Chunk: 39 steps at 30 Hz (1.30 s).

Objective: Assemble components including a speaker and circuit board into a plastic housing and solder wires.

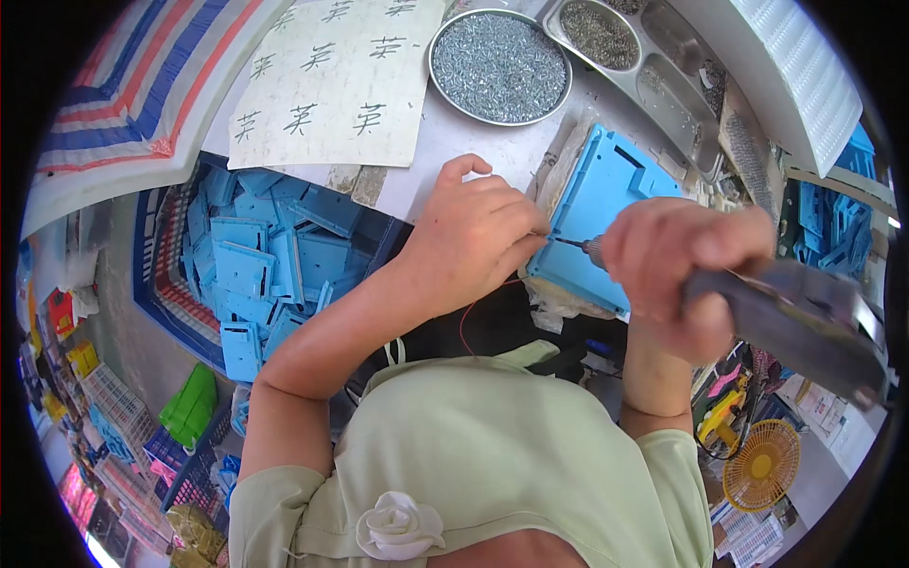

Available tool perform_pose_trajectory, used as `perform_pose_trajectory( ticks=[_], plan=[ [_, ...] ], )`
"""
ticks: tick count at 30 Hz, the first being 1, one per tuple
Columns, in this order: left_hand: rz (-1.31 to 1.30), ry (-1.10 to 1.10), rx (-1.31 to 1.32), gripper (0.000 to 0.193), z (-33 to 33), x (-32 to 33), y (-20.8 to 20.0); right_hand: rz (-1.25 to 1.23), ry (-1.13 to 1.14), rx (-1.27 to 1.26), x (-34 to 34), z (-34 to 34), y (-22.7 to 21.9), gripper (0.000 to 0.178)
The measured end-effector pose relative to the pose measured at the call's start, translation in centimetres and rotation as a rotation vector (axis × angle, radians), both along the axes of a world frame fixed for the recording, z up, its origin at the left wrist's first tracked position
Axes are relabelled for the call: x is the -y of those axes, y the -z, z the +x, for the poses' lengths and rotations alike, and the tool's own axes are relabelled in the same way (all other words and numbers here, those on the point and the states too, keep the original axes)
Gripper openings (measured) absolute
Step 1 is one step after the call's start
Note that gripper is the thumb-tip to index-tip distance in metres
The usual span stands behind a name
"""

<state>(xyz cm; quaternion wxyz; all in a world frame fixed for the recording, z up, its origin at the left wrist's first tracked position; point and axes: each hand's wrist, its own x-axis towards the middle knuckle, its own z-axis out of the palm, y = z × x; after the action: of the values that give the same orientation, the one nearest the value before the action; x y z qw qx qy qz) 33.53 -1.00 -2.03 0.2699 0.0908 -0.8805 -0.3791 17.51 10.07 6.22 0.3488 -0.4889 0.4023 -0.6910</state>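
Observation:
A light blue plastic panel [606, 199] lies on the worktable in front of me, slightly right of centre. My right hand [677, 260] grips a dark power screwdriver [795, 317], its bit [570, 242] pointing left at the panel's left edge. The bit's tip is close to the fingertips of my left hand [483, 227]. Those fingertips are pinched together at that edge; whatever they hold, if anything, is hidden. My left index finger is bent up, away from the panel. A thin red wire [464, 327] hangs below my left hand.
A round metal tray of small screws [500, 66] stands behind the panel. Beside it sits a steel compartment tray [677, 104] with more small parts. A handwritten paper sheet [327, 80] lies at the back left. A crate [156, 284] full of blue panels stands left, a yellow fan [760, 466] lower right.

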Motion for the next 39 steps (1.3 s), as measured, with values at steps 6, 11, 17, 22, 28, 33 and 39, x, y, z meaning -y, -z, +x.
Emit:
perform_pose_trajectory(
  ticks=[6, 11, 17, 22, 28, 33, 39],
  plan=[
    [0.053, 0.021, 0.036, 0.016, 0.0, -0.8, -0.6, -0.055, -0.067, 0.095, -0.5, 0.3, -0.3, 0.032],
    [-0.028, 0.094, 0.104, 0.02, 0.2, -0.6, -1.5, -0.028, -0.046, 0.114, -1.3, 0.8, 0.0, 0.03],
    [0.031, -0.006, -0.04, 0.056, 0.5, 2.2, -1.8, 0.038, 0.03, 0.051, -2.4, 2.6, 1.5, 0.021],
    [0.074, -0.032, -0.009, 0.052, 0.5, 1.8, -0.7, 0.022, 0.024, -0.143, -1.7, 3.3, 2.2, 0.024],
    [-0.02, -0.016, -0.098, 0.038, -3.0, 0.5, -0.9, 0.22, 0.085, -0.013, -4.3, 1.3, 0.1, 0.024],
    [-0.037, 0.275, -0.126, 0.029, -7.2, -2.6, -1.3, -0.177, 0.24, -0.052, -8.9, -5.6, -0.9, 0.032],
    [-0.213, 0.278, -0.017, 0.028, -8.8, -3.6, -1.0, -0.22, 0.453, 0.03, -8.9, -8.4, 3.1, 0.024]
  ],
)
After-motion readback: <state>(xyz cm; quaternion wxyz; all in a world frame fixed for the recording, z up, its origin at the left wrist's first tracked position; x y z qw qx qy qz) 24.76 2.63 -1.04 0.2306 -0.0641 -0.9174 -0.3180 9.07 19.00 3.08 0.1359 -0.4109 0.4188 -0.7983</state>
